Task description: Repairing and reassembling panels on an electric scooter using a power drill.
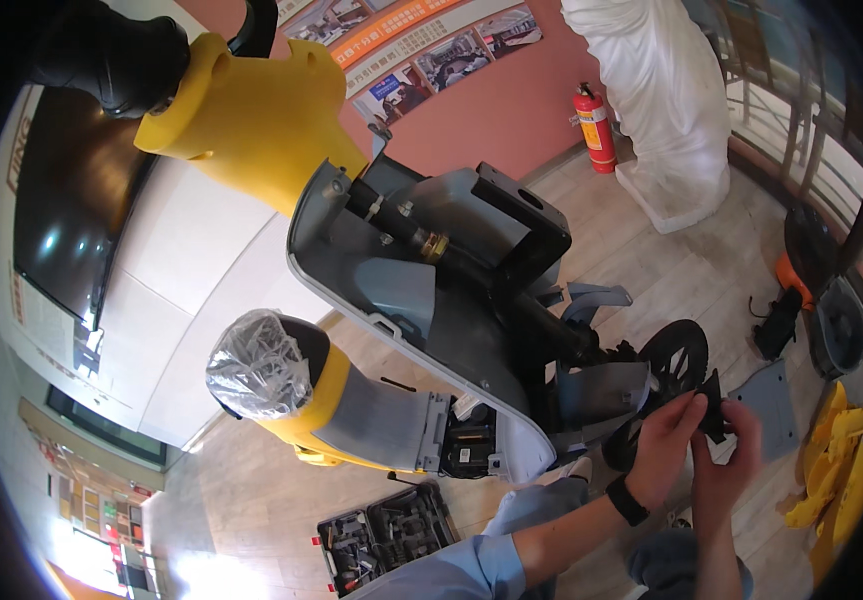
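Observation:
My left hand (666,440), with a dark band on its wrist, and my right hand (726,440) are closed on a small black part (711,400) at the lower right. The part is too hidden to make out its shape fully. Just behind it is a black spoked wheel (688,345) of a partly disassembled scooter. The scooter's grey body (391,290) has exposed black tubing (516,280), with a yellow front panel (221,120) at the upper left and a seat (261,365) covered in clear plastic at the lower left.
An open toolbox (386,540) lies on the floor below the scooter. Yellow panels (841,470), a grey plate (766,410) and dark parts (836,320) lie at the right. A fire extinguisher (593,130) and white-wrapped object (666,120) stand behind. A screen (71,200) is at the left.

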Demonstrator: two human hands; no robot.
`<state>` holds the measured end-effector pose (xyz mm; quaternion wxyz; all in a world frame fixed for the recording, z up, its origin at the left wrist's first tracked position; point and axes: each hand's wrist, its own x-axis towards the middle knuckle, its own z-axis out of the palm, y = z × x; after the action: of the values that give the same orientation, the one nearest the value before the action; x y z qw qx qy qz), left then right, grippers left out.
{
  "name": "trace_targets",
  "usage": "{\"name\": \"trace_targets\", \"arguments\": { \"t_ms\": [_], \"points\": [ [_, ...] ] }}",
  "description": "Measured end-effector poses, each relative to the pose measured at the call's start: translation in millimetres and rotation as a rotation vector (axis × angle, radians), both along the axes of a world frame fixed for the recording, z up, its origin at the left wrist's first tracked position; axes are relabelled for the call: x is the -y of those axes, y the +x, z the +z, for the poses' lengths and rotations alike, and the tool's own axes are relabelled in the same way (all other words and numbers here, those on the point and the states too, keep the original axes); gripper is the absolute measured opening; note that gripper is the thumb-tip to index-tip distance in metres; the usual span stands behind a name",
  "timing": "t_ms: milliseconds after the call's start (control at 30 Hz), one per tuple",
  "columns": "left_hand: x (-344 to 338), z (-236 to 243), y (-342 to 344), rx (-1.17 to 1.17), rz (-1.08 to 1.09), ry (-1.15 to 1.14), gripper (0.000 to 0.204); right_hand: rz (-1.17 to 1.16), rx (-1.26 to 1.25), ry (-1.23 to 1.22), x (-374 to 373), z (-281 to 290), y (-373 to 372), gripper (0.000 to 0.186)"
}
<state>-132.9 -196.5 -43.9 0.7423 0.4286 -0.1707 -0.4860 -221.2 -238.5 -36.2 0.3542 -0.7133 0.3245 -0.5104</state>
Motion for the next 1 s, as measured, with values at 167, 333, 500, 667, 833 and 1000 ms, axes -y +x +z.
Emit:
{"name": "trace_targets", "arguments": {
  "t_ms": [167, 333, 500, 667, 833, 1000],
  "points": [
    [1.6, 0.2, 1.5, 0.075, 0.109, -0.005, 0.027, -0.049, -0.088, -0.202, 3.7, -0.2, 6.5, 0.043],
    [0.5, 2.2, 11.6, 0.02, 0.132, 0.049, 0.026, -0.03, -0.131, -0.28, 4.6, 2.2, 16.2, 0.041],
    [-1.4, 8.1, 13.4, 0.031, 0.153, 0.026, 0.027, -0.007, -0.118, -0.273, 5.5, 8.2, 19.9, 0.041],
    [-5.9, 11.0, 8.7, 0.117, 0.205, 0.011, 0.026, -0.031, -0.053, -0.209, -1.9, 13.3, 21.7, 0.041],
    [-15.0, 6.6, 5.8, 0.237, 0.238, 0.007, 0.028, -0.023, -0.058, -0.064, -13.0, 6.5, 23.3, 0.043],
    [-5.7, 1.2, -1.1, 0.316, 0.371, 0.054, 0.022, 0.119, 0.035, 0.079, -4.1, 2.0, 11.5, 0.04]
  ]
}}
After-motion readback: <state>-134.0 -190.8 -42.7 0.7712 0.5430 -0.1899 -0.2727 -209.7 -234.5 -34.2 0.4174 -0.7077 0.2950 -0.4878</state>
